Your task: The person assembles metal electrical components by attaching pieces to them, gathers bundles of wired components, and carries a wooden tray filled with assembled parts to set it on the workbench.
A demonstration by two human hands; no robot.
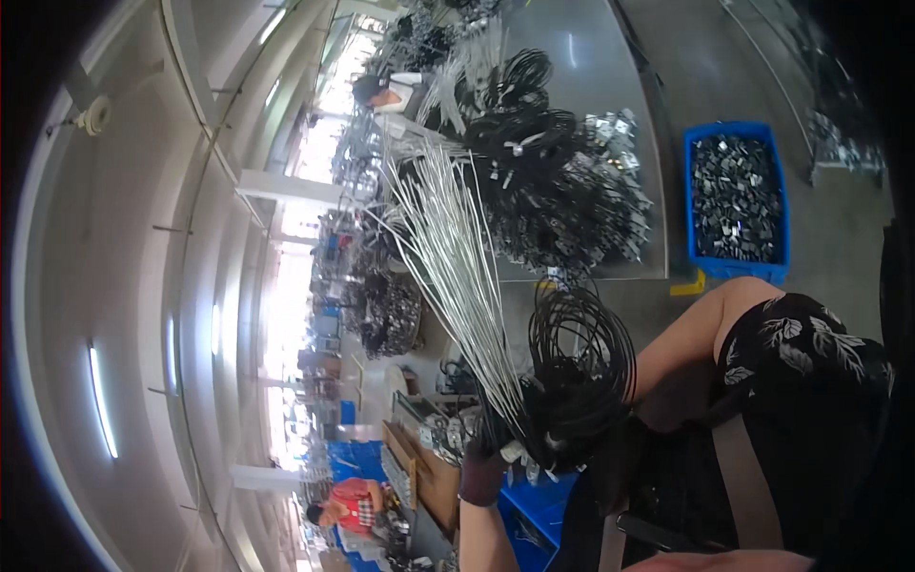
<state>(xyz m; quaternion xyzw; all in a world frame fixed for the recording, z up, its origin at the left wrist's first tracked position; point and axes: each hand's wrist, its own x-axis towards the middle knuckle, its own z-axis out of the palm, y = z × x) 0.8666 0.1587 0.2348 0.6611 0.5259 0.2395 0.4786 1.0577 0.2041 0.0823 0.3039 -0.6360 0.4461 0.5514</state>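
A large bundle of cables hangs in front of my body. Its long, straight silver-grey strands (457,296) fan outward, and its black cables (581,334) loop in coils near my chest. My left hand (483,475), in a dark purple glove, grips the bundle close to its gathered end, where small pale end pieces show. My right forearm (672,360) reaches behind the black coils. The coils hide my right hand, so its fingers do not show.
A metal-topped table (596,57) carries heaped black cables (562,191) with metal ends. Beside it on the floor stands a blue crate (784,205) full of small dark parts. Two people, one in red (351,505), one in white (405,95), are at other work places.
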